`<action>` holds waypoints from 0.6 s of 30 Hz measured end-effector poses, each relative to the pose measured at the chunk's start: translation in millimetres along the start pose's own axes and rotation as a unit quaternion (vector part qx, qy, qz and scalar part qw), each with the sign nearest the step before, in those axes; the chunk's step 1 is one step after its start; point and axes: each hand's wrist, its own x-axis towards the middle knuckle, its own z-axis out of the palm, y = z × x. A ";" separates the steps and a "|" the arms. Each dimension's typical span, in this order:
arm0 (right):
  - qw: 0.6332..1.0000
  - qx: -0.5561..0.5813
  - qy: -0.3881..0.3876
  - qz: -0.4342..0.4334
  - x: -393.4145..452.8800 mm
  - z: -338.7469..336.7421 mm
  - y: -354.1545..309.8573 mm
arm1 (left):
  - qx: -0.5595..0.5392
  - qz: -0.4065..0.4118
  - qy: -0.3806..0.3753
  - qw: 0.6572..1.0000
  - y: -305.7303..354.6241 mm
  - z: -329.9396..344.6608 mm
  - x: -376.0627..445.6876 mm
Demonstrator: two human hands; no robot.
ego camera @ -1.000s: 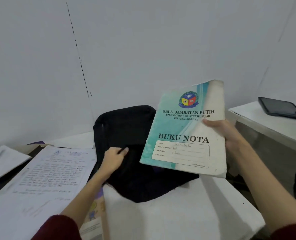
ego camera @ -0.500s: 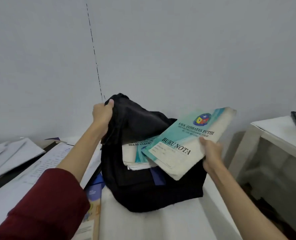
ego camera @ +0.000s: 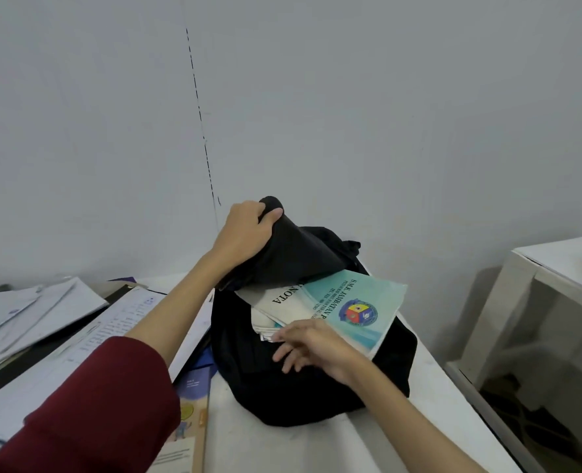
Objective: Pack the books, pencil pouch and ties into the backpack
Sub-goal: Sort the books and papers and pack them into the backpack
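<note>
Book-loading step. Right hand nearest, fingers loose, grip released, nudging teal notebook half inside black backpack on table; beyond, left hand clenching flap. Next: push fully inside.

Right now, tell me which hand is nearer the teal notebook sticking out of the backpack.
Right. The right hand lies at the near edge of the teal notebook, fingers spread, apparently touching it. The left hand is up and to the left, gripping the black backpack flap and lifting it clear.
</note>
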 end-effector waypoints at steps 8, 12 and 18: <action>0.675 -0.731 0.101 -0.004 -19.8 -112.8 -7.0 | 0.136 0.075 -0.077 0.985 7.7 -5.0 -11.3; 0.647 -0.755 0.092 -0.051 -24.7 -111.8 15.5 | 0.186 0.112 -0.081 0.973 17.2 -1.6 -16.0; 0.627 -0.757 0.166 -0.078 -29.0 -72.8 19.9 | 0.153 0.160 -0.061 0.973 18.5 -13.8 -7.9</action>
